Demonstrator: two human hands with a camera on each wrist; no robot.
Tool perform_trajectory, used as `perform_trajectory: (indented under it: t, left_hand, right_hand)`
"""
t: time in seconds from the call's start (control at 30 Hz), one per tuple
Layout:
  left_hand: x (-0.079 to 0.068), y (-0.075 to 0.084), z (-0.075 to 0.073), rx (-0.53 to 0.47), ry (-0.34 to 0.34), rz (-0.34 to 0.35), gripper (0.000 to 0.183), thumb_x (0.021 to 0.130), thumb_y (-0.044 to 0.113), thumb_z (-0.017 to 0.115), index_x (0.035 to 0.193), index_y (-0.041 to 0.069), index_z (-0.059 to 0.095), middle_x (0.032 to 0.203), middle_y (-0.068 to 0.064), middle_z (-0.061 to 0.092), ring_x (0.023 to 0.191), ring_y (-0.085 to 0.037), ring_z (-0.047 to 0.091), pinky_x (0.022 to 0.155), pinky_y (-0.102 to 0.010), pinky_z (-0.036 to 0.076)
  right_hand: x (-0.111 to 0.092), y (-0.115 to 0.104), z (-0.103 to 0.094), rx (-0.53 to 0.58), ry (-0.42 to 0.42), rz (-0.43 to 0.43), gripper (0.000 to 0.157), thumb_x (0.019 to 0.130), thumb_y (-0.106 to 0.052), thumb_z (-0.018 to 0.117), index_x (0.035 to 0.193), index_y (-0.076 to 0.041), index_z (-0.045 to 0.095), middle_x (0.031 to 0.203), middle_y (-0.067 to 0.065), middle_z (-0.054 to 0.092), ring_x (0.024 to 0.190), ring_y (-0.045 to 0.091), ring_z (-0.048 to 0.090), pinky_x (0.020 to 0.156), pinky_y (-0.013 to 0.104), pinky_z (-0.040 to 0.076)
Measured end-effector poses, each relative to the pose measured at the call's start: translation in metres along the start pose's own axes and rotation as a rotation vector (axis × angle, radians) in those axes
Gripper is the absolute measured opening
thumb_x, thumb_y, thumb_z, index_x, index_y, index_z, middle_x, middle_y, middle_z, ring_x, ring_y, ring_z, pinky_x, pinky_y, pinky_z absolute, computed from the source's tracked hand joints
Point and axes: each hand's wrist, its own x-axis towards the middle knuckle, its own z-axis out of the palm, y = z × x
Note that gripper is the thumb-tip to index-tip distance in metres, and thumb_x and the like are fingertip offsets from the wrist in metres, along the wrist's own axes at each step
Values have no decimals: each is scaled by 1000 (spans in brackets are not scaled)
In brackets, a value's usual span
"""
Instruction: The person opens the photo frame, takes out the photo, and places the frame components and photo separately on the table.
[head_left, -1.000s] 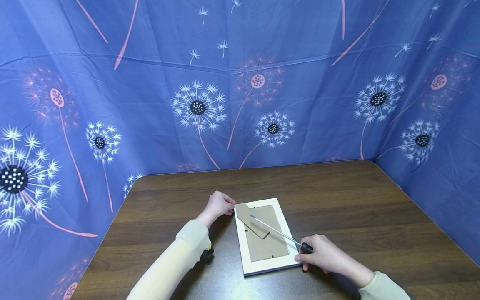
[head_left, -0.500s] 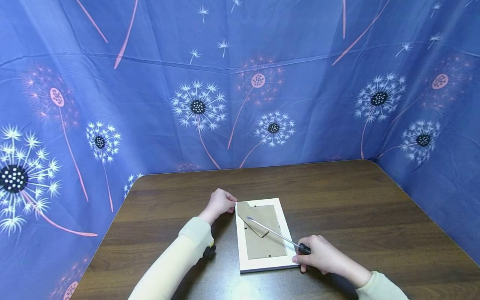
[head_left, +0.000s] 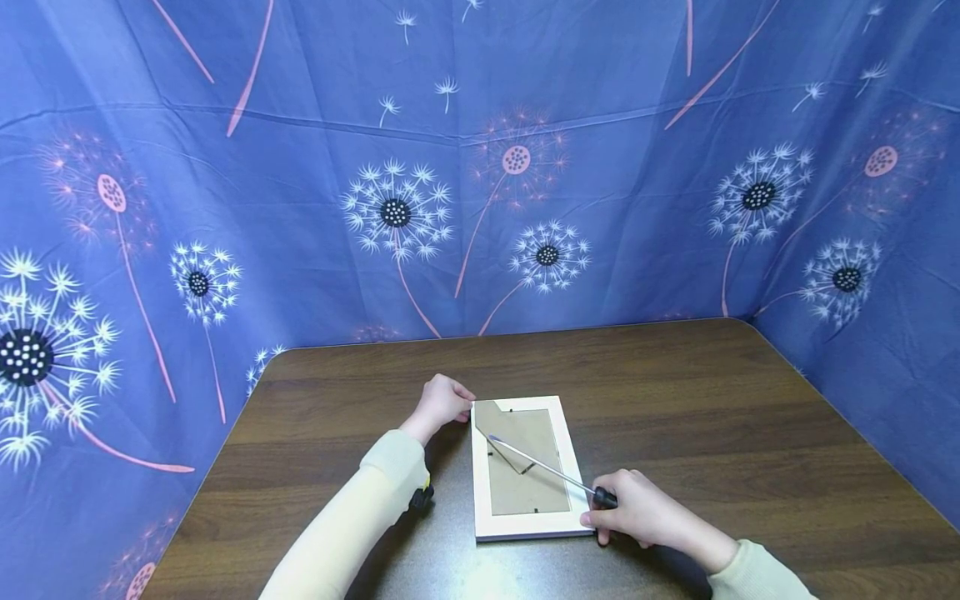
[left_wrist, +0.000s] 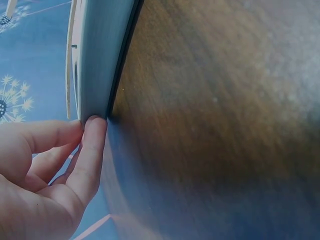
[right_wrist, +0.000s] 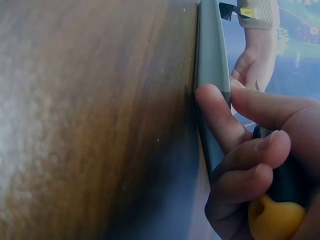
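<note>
A white picture frame [head_left: 525, 527] lies face down on the table, its brown backboard [head_left: 517, 496] and easel-stand leg [head_left: 489, 417] upward. My left hand [head_left: 441, 402] pinches its far left corner; in the left wrist view, the fingertips [left_wrist: 95, 125] meet the frame's side edge. My right hand [head_left: 637, 508] holds a screwdriver [head_left: 551, 469] by its black handle, whose yellow end [right_wrist: 277, 220] shows in the right wrist view. Its metal shaft slants over the backboard toward the stand leg. The same hand's thumb and a finger also grip the frame's near right corner.
The dark wooden table [head_left: 712, 400] extends around the frame on every side. Behind it and along both sides hangs a blue dandelion-print cloth [head_left: 637, 167]. A black and yellow device [head_left: 423, 495] sits by the left sleeve.
The frame has turned slightly clockwise, its near end shifting left and its far left corner moving away. Both hands have moved with it, and the screwdriver tip has shifted left.
</note>
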Motion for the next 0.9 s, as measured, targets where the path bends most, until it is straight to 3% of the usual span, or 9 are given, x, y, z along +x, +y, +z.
perform_trajectory:
  t: [0.6,0.9]
  left_hand:
    - [-4,1,0,-7,17,-11,12,83,-3,64,92,-6,71,82,-19,71,66,-27,71,59,-30,60]
    - [-24,2,-4,-51,7,-54,12,83,-1,65,93,-10,67,77,-19,69,61,-26,70,55,-29,60]
  right_hand:
    - [1,-2,-5,-5,-20,-17,28,82,-36,71,72,-15,55,52,-11,61,28,-2,35,23,20,35]
    - [2,-6,-20,-87,-23,-36,29,86,-37,67,71,-15,55,49,-13,59,28,-2,37,24,21,37]
